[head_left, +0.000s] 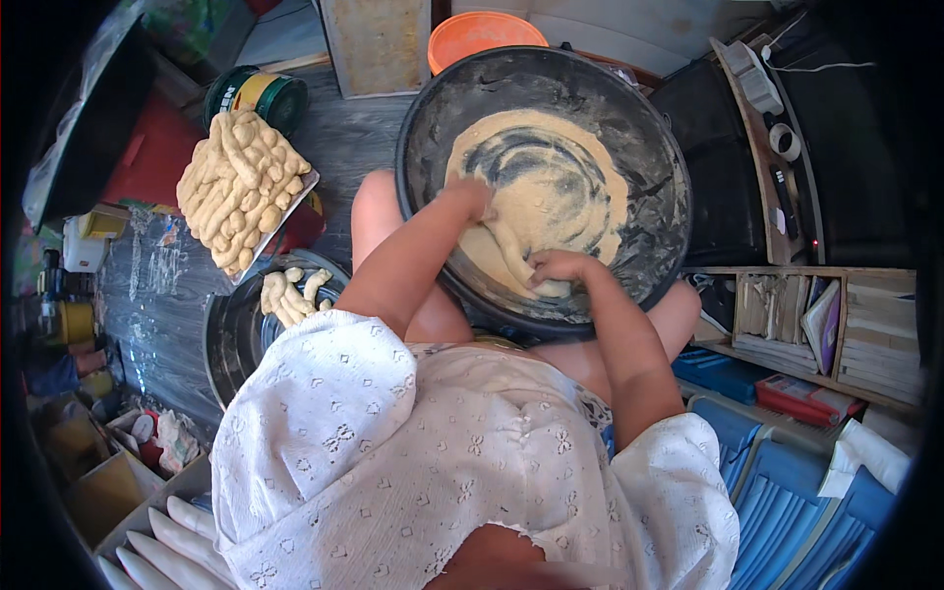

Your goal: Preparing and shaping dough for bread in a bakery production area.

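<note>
Big dark round pan (629, 128) sits on the person's lap, near rim pressed to the knees, far rim just under an orange bowl (472, 34). Pale dough (551, 172) is spread across the pan's middle, w/ bare floured metal all round it out to the wall, widest on the right side.

Left hand (470, 200) is down on the dough at its left edge, fingers curled in; can't tell if it grips a piece or just presses. Right hand (557, 267) sits at the near edge of the dough, close to the near rim, fingers narrow and closed on a roll of dough (511, 251) that runs between both hands.

Left of the pan: a tray (300, 202) heaped w/ twisted dough pieces (236, 182), overhanging its edges. Just below it a second dark pan (231, 339) w/ a few twisted pieces (290, 293) at its far rim, the rest bare. A green-yellow tin (258, 95) stands behind the tray. Right side is tight: dark box (718, 167) touching the pan, shelf w/ books (826, 324) near.
</note>
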{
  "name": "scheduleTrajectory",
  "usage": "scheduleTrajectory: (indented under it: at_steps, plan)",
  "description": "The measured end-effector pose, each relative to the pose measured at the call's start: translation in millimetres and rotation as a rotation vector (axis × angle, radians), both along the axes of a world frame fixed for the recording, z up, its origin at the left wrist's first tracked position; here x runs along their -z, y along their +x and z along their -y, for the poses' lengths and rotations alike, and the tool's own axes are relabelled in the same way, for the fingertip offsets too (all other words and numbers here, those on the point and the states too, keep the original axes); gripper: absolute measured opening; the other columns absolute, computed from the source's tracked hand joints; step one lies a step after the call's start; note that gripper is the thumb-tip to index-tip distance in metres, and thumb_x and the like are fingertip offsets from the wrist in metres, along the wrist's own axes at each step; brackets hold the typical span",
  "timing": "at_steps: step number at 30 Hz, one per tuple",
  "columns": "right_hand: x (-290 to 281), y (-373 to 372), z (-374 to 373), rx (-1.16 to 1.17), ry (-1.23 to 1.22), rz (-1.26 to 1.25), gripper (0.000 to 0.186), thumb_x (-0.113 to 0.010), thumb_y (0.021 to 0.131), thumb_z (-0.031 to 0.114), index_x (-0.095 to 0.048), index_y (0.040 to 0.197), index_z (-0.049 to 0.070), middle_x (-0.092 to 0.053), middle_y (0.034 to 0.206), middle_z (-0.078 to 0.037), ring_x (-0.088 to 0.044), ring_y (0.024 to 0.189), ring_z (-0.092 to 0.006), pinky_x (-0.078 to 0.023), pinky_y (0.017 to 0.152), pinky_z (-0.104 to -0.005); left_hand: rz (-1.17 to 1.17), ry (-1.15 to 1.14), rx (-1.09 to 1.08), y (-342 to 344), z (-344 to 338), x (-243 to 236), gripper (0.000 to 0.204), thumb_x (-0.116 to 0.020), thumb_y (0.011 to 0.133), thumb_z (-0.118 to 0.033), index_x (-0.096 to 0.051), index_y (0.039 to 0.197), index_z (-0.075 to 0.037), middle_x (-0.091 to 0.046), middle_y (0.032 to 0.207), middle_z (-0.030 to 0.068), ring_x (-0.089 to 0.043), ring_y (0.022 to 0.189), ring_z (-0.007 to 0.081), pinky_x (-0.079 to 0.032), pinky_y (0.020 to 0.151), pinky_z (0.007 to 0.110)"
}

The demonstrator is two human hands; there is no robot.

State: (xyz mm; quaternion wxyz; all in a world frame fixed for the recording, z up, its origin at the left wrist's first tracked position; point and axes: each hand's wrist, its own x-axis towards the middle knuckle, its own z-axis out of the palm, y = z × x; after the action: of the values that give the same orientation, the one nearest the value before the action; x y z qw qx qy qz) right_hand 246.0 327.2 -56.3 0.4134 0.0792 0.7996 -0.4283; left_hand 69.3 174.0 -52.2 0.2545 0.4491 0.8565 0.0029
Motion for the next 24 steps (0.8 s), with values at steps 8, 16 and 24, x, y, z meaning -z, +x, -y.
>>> scheduleTrajectory:
  at_steps: [8, 16, 24]
  plan:
    - [-3.4, 6.6, -6.8, 0.106, 0.496, -0.214, 0.041, -0.065, 0.068, 0.036, -0.059, 0.090, 0.002, -0.061, 0.089, -0.017, -0.058, 0.081, -0.0276, -0.044, 0.070, -0.0352, 0.083, -0.416, 0.138, 18.9, -5.6, 9.6, 0.063, -0.071, 0.058, -0.050, -0.060, 0.105, -0.011, -0.061, 0.103, 0.0090, -0.054, 0.101, 0.0274, -0.034, 0.087, 0.042]
    - [3.5, -13.0, 9.1, 0.496, 0.316, -0.259, 0.045, -0.068, 0.069, 0.015, -0.052, 0.108, 0.003, -0.058, 0.095, -0.015, -0.054, 0.091, -0.0189, -0.041, 0.078, -0.0270, 0.443, -0.497, 0.187, 32.1, -6.9, 2.0, 0.053, -0.076, 0.053, -0.035, -0.064, 0.098, -0.009, -0.058, 0.107, 0.0150, -0.055, 0.096, 0.0294, -0.041, 0.083, 0.039]
    - [-53.1, -22.8, 51.8, 0.624, -0.550, -0.416, 0.069, -0.069, 0.064, 0.010, -0.038, 0.124, 0.000, -0.051, 0.109, -0.011, -0.049, 0.099, -0.0195, -0.038, 0.086, -0.0279, 0.968, 0.216, 0.139, 5.9, -4.7, -76.3, 0.039, -0.067, 0.059, -0.012, -0.061, 0.096, -0.002, -0.060, 0.096, 0.0061, -0.056, 0.078, 0.0184, -0.043, 0.074, 0.029]
